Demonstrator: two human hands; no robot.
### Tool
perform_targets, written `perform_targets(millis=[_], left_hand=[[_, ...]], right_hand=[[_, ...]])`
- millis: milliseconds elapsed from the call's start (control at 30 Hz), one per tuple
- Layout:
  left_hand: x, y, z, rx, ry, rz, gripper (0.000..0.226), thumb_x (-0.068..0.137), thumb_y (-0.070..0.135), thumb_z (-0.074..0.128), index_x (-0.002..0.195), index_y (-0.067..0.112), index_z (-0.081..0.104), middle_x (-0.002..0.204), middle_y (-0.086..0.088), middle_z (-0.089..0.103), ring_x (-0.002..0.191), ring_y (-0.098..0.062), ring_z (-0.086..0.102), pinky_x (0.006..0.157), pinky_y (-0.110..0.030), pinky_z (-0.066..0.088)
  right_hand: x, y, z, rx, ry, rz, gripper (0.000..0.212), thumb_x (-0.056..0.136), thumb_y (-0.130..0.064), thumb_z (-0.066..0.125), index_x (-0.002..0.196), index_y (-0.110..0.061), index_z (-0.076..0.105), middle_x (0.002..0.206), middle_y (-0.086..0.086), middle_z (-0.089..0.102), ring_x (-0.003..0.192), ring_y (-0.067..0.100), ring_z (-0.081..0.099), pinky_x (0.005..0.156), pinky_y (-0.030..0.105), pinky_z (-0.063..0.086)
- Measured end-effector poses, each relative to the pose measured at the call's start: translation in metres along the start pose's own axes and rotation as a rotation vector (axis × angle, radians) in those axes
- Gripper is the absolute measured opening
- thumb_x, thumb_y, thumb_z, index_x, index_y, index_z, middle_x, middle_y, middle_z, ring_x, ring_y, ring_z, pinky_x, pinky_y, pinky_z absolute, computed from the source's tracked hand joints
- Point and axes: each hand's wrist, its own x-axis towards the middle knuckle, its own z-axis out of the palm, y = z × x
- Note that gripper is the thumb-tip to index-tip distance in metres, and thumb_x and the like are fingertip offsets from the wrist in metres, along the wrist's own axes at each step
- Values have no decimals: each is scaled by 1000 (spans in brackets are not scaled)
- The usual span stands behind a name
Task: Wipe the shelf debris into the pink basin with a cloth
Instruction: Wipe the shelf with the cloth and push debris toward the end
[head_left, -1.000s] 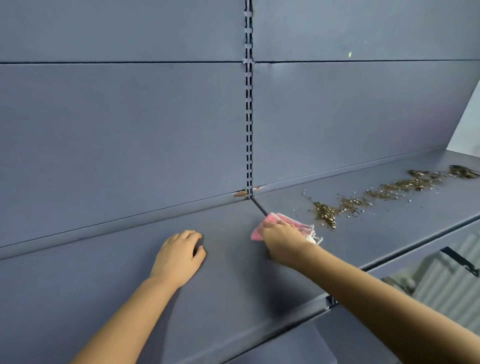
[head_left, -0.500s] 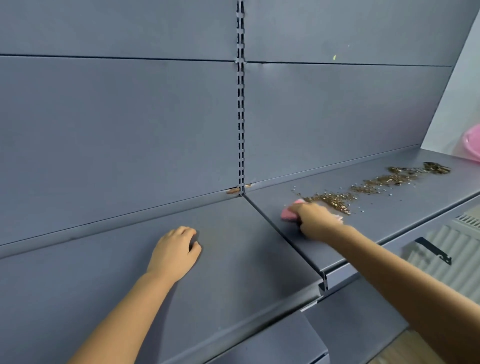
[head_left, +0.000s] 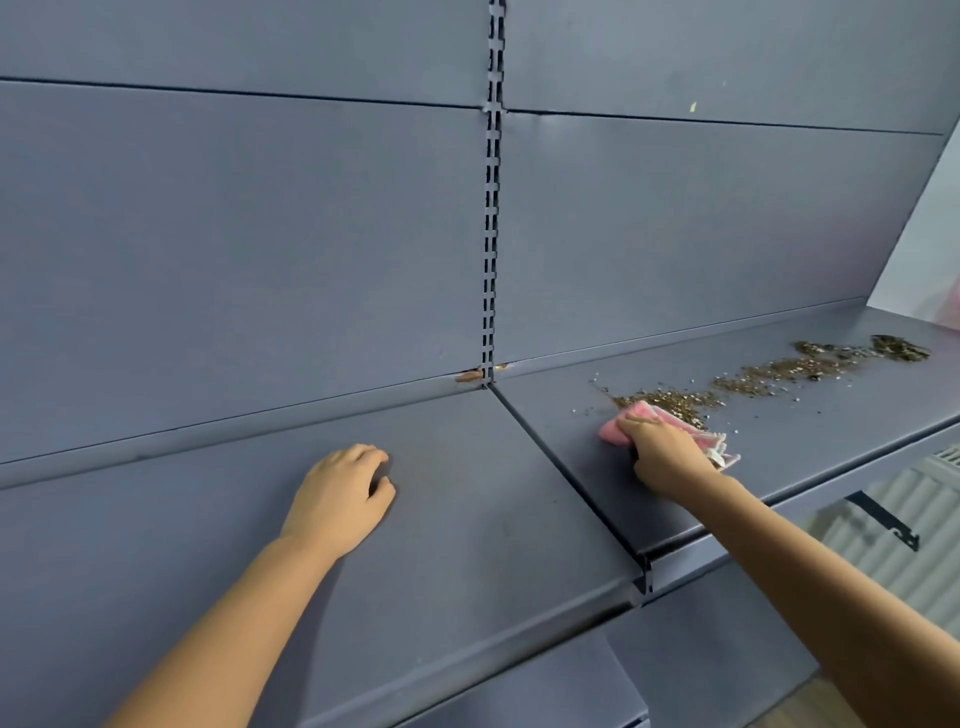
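A trail of brown debris (head_left: 779, 371) runs along the right section of the grey metal shelf (head_left: 810, 431), from near my right hand toward the far right end. My right hand (head_left: 667, 452) grips a pink cloth (head_left: 613, 431) and presses it on the shelf at the near end of the trail. My left hand (head_left: 343, 493) rests on the left shelf section with its fingers loosely bent, holding nothing. A faint pink blur at the far right edge could be the basin (head_left: 955, 306).
A slotted upright (head_left: 491, 234) splits the grey back panel, with a seam (head_left: 561, 467) between the two shelf sections below it. A black bracket (head_left: 883, 519) hangs under the right section's front edge. A lower shelf (head_left: 545, 691) lies beneath.
My right hand slid the cloth rightward across the seam onto the right section, reaching the debris trail. The left hand stayed in place. The view shifted slightly.
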Motion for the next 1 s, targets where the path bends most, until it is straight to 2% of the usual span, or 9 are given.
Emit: perform_targets(millis=[100, 233, 300, 367, 500, 600, 700, 900, 1000], left_hand=[[1, 0, 0, 5, -2, -15, 37, 97, 23, 39, 131, 15, 49, 140, 5, 48, 128, -16, 45, 104, -24, 32], [0, 4, -2, 29, -18, -29, 38, 97, 23, 39, 133, 14, 49, 141, 4, 47, 130, -17, 44, 106, -25, 31], [-1, 6, -4, 64, -36, -34, 39, 98, 22, 38, 134, 14, 48, 142, 4, 47, 130, -17, 44, 107, -25, 29], [-1, 7, -5, 100, -51, -44, 39, 98, 23, 37, 134, 14, 48, 142, 4, 47, 129, -18, 44, 107, -26, 29], [4, 24, -2, 103, -65, -99, 39, 98, 24, 36, 135, 14, 46, 143, 2, 46, 129, -19, 45, 107, -27, 31], [15, 54, 2, 56, -43, -71, 40, 99, 27, 36, 135, 15, 45, 144, 1, 44, 130, -21, 45, 106, -28, 32], [24, 80, 10, 38, -24, -6, 42, 99, 31, 35, 137, 15, 43, 146, 2, 42, 133, -19, 41, 110, -28, 27], [25, 85, 19, 55, -10, -24, 47, 98, 37, 34, 139, 15, 42, 149, 3, 38, 138, -16, 34, 117, -27, 17], [25, 88, 17, 52, -20, -5, 51, 96, 41, 31, 141, 17, 39, 154, 3, 30, 141, -15, 29, 118, -27, 14]], right_hand=[[16, 21, -4, 5, -57, 75, 32, 77, 13, 38, 83, -19, 43, 122, 12, 56, 114, 29, 55, 81, 31, 42], [36, 44, -18, 43, -99, 92, 34, 56, 13, 26, 60, -19, 39, 86, 11, 52, 88, 31, 58, 58, 29, 34], [39, 43, -29, 51, -62, 118, 38, 71, 11, 33, 79, -12, 62, 98, 19, 62, 96, 36, 60, 65, 32, 41], [34, 29, -37, 20, -26, 88, 22, 86, -2, 45, 98, -5, 63, 110, 19, 66, 105, 37, 60, 76, 32, 45], [-5, -33, -34, -29, -197, -166, 34, 77, 10, 34, 72, -20, 50, 93, 6, 52, 91, 25, 51, 72, 24, 43], [-14, -60, -13, -42, -212, -284, 55, 79, 14, 34, 114, -20, 59, 129, 10, 44, 119, 31, 44, 101, 44, 37], [20, -49, 0, 114, -141, -252, 41, 92, -2, 41, 128, -15, 55, 136, 12, 49, 127, 31, 43, 105, 38, 35], [66, 27, -14, 46, -97, -5, 48, 74, 13, 34, 80, -26, 62, 110, 13, 49, 111, 33, 56, 82, 29, 46], [71, 33, -29, 71, -177, 36, 31, 54, 10, 25, 53, -20, 30, 80, 10, 39, 80, 30, 44, 50, 24, 25]])
